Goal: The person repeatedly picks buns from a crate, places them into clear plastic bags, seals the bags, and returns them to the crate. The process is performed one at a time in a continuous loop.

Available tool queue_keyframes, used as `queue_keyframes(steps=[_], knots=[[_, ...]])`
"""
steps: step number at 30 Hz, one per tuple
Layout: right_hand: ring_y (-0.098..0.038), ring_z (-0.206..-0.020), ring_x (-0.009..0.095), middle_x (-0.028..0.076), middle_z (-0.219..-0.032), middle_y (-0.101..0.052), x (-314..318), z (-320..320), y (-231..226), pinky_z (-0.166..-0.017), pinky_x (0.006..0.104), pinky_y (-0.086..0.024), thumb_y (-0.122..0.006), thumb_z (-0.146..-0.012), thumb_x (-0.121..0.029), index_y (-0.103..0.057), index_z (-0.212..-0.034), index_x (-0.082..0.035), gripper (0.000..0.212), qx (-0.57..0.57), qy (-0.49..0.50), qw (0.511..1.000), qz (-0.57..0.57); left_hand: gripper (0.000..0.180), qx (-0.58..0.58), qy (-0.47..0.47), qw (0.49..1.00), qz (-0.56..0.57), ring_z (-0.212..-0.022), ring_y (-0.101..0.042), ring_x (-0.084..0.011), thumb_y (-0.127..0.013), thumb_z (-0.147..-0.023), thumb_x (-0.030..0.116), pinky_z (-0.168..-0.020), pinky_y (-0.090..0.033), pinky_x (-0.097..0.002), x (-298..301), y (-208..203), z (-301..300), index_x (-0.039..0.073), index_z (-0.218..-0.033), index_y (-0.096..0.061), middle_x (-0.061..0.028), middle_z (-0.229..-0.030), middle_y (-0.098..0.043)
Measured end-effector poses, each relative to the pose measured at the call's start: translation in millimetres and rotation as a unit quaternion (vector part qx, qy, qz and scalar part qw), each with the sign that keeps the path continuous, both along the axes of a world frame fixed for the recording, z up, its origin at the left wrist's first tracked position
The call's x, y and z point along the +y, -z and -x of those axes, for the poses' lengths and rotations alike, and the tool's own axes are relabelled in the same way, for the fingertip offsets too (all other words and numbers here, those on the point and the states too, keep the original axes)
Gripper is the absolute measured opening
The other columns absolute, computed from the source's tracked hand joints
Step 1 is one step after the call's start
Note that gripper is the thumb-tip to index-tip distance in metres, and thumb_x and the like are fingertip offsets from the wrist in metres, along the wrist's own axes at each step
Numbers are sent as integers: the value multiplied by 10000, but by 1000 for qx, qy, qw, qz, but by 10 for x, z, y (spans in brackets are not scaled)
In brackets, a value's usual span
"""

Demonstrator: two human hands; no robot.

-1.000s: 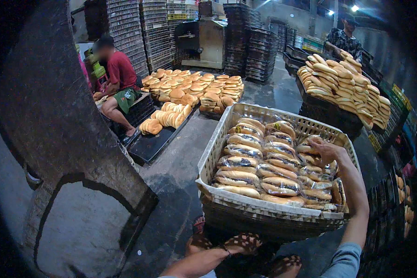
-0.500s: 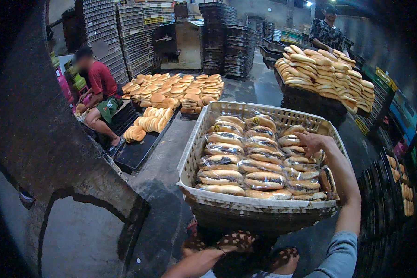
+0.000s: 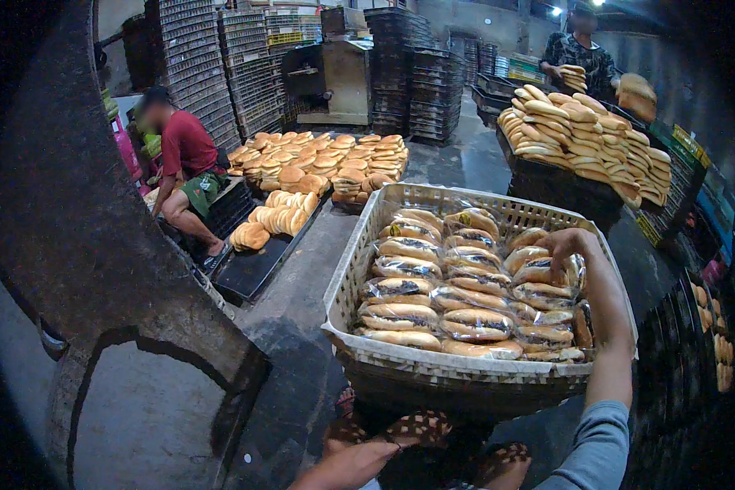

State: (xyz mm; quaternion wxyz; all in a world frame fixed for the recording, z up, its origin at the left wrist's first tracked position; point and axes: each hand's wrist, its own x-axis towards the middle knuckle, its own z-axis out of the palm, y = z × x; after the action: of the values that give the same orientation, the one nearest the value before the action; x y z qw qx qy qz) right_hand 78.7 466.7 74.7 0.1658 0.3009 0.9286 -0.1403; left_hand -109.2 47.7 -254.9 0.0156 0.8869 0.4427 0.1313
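- Head view, against half a second ago: the right hand [image 3: 574, 243] has arched, its knuckles higher and fingertips pointing down at the right column of wrapped buns [image 3: 545, 295]; before, it lay flatter and more spread.
- Its fingers are half curled; whether they grip a bun or only touch one cannot be told.
- The left hand [image 3: 419, 428], dappled with light below the near rim of the white crate [image 3: 457, 364], looks much as before; how open it is, or what it holds, cannot be told.
- At upper right, the co-worker in a patterned shirt [image 3: 598, 61] now has a short stack of buns [image 3: 573, 77] on one side and a blurred bunch [image 3: 635, 96] on the other, both raised above the pile of long buns [image 3: 584, 139].
- The seated person in red [image 3: 189, 143] has dropped an arm lower, the hand now out of sight behind the slanted dark panel [image 3: 98, 204].
- Wrapped buns, all inside the one white crate: seven in the left column, seven in the middle, about seven in the partly covered right column, plus one on end by the right wall.
- Elsewhere: two other people, one pile of long buns, and one black tray [image 3: 249, 279] of round buns [image 3: 282, 214], too overlapped to count.
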Motion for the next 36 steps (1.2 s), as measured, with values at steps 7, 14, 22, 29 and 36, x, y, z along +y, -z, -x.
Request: queue_keyframes(steps=[7,14,22,29,36], knots=[[-628,-1081,353,139,-1101,-662,333,111,291,-895,478,-525,-898,-577,-303,-685,-1095,-124,588,30,16,957,-287,498,-11,7,1000,14,-1163,-609,-305,-581,-972,388,-984,-477,-481,-74,-103,39,74,-1359,-581,-157,-1279,-634],[-648,-1043,412,209,-1055,-693,30,29,288,-880,491,-525,-771,-769,-167,-601,-1210,-81,481,162,31,927,-336,507,2,19,999,31,-1170,-612,-304,-607,-964,371,-993,-480,-469,-216,-245,120,65,-1366,-575,-159,-1284,-634],[-694,-842,350,156,-806,-707,-675,-846,125,-789,463,-539,-781,-737,-228,-762,-910,-104,214,-14,8,959,-282,519,7,54,998,30,-1178,-615,-304,-636,-955,351,-1003,-484,-454,-217,-343,68,53,-1375,-568,-162,-1291,-635],[-652,-902,392,186,-892,-688,-850,-707,99,-806,487,-521,-658,-858,-210,-679,-908,-53,166,143,91,938,-303,532,9,62,996,56,-1184,-618,-303,-661,-947,333,-1012,-487,-442,-226,-446,41,44,-1382,-561,-164,-1296,-636],[-637,-753,343,182,-826,-650,-1231,-618,-672,-671,417,-497,-629,-972,-156,-592,-981,-43,119,390,34,872,-295,548,-148,70,963,212,-1191,-620,-303,-686,-939,316,-1021,-491,-429,163,-969,-70,34,-1390,-555,-166,-1301,-637]])
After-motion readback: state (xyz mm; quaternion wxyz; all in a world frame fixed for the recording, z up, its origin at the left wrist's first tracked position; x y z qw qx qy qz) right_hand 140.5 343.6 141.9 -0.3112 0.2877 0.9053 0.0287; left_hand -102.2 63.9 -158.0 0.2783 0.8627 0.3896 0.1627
